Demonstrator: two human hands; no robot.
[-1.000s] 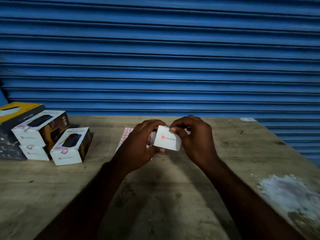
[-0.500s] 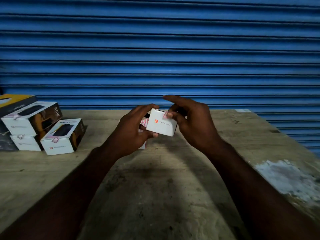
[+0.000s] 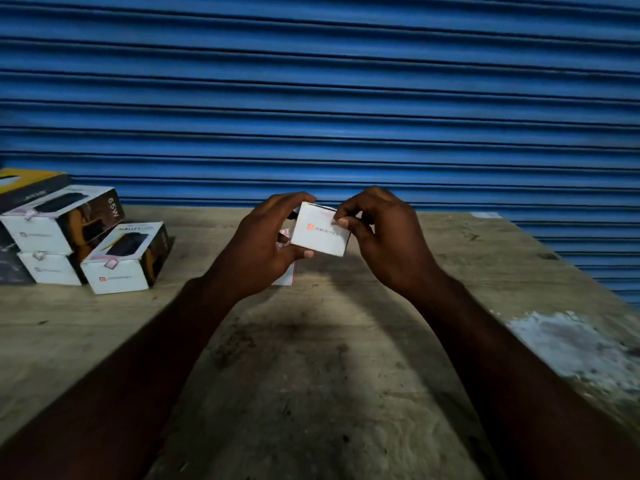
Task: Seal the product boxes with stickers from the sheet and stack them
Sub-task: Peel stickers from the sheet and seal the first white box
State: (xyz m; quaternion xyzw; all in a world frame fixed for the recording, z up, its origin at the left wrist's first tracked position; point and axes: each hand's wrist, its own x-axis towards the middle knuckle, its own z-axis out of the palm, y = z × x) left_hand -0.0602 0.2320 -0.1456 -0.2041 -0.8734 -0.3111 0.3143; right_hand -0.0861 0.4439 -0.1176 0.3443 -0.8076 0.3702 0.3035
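Head view, single frame.

Blue ribbed shutter (image 3: 311,98) fills the background. Below it I see a worn wooden table (image 3: 311,393), with a whitish scuffed patch (image 3: 571,341) near its right edge.

Far left on the table is a cluster of product boxes. A yellow-topped box (image 3: 31,181) sits at the back, partly cut off. A white box marked 65W (image 3: 52,223) sits on top of another white box (image 3: 48,271). A third white box (image 3: 121,265) stands just beside them, in front. Small pinkish stickers show on the front edges of two of them.

Both hands are raised above the table centre, sharing one small white box (image 3: 318,233) with an orange logo.
- Left hand (image 3: 266,251) grips its left end, fingers over the top and thumb under the lower edge.
- Right hand (image 3: 384,237) pinches the upper right corner, thumb pressed on the front face. I cannot tell whether a sticker lies under it.

The sticker sheet (image 3: 285,275) lies flat on the table, mostly hidden by the left hand.
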